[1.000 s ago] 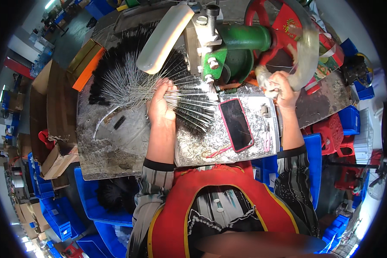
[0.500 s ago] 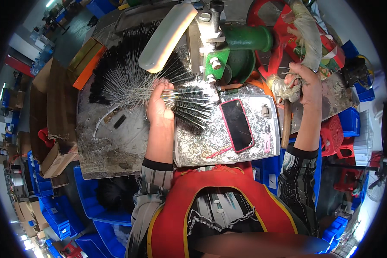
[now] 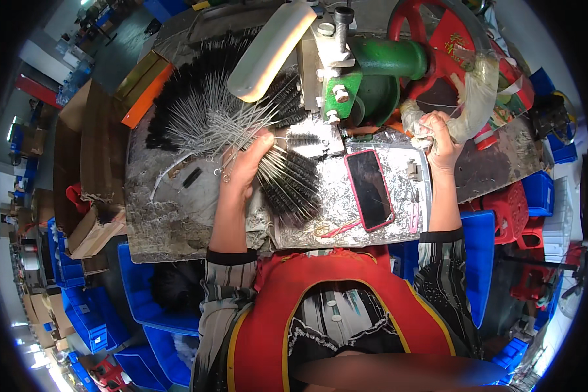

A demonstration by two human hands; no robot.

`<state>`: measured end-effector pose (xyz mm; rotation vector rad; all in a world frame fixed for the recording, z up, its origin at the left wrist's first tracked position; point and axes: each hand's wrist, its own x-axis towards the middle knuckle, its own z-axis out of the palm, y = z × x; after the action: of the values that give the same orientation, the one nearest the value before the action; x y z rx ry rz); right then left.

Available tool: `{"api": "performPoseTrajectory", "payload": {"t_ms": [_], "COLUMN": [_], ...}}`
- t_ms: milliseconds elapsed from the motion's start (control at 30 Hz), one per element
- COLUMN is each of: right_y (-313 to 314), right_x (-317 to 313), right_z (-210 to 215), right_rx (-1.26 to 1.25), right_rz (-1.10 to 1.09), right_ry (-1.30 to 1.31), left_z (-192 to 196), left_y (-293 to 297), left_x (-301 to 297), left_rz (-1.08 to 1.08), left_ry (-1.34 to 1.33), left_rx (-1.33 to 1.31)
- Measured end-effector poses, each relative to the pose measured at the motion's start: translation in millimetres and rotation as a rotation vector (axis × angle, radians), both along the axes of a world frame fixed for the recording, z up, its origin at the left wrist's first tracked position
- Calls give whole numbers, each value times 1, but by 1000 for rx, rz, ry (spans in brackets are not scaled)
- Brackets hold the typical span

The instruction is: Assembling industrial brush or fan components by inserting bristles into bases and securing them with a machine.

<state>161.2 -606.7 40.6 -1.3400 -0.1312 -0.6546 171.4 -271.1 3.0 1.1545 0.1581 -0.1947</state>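
Note:
My left hand (image 3: 243,164) is closed around a fanned bundle of wire brushes (image 3: 287,186), their black bristles pointing down and right. One single brush (image 3: 300,140) reaches from the hand toward the green press (image 3: 342,91); whether its tip touches the press I cannot tell. Behind the hand lies a big pile of similar brushes (image 3: 206,114), bare wire stems toward me. My right hand (image 3: 443,140) grips the wrapped handle (image 3: 417,124) on the press's red handwheel (image 3: 408,23), whose rim is partly wound in pale wrapping.
A phone (image 3: 368,189) with a red edge lies on a metal-flecked tray (image 3: 294,236) near me. A white lamp (image 3: 271,52) hangs over the pile. Cardboard boxes (image 3: 101,144) stand at the left; blue bins (image 3: 134,287) sit below the table edge.
The handwheel has turned, and my right hand has moved left with its handle; the wooden shaft below it no longer shows. My left hand has shifted slightly left, with the brush bundle swung lower.

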Motion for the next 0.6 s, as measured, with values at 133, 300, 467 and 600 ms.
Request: {"api": "performPoseTrajectory", "payload": {"t_ms": [133,300,467,600], "right_y": [-6,-6,-7,-2], "right_x": [3,2,-3,-14], "right_z": [-10,-11,3,44], "right_rx": [-17,-71,-81,53], "right_rz": [-6,-17,-72,-113], "right_ry": [-16,60,82,253], "left_z": [7,1,-2,-8], "left_y": [-2,-3,-8,-5], "left_x": [-5,-4,4,9], "left_rz": [-150,-23,64,92], "left_ry": [119,85,56,-19], "left_rx": [-116,-374,-410,-431]}}
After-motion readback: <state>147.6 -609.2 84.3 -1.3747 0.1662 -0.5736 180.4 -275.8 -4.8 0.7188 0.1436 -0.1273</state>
